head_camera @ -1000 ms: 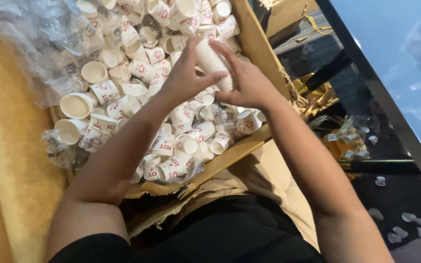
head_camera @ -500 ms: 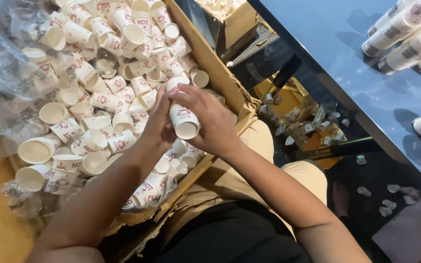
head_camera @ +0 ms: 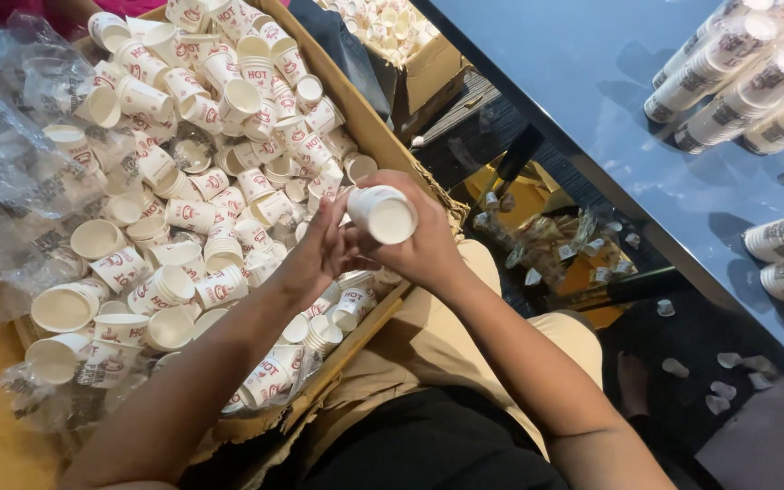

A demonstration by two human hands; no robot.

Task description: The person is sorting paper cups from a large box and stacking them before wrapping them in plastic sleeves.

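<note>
2 hands: right hand (head_camera: 424,249) grip closed on 1 short cup stack (head_camera: 381,215); left hand (head_camera: 319,254) fingers touch it. 1 cardboard box (head_camera: 369,136), cups too many to count.

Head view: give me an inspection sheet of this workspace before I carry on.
Surface: dark blue table at right, glossy, bare in the middle.
Job's things: small white paper cup held between both hands; cardboard box heaped with loose red-printed cups of the same kind.
Clutter: clear plastic wrap along the box's left side; stacked cup sleeves lying on the table; scattered white bits on the floor.
Grips: left hand touches the cup from the left; right hand is wrapped around it.
Cables: nothing seen.
Surroundings: second box of cups behind; yellow packaging under the table.
</note>
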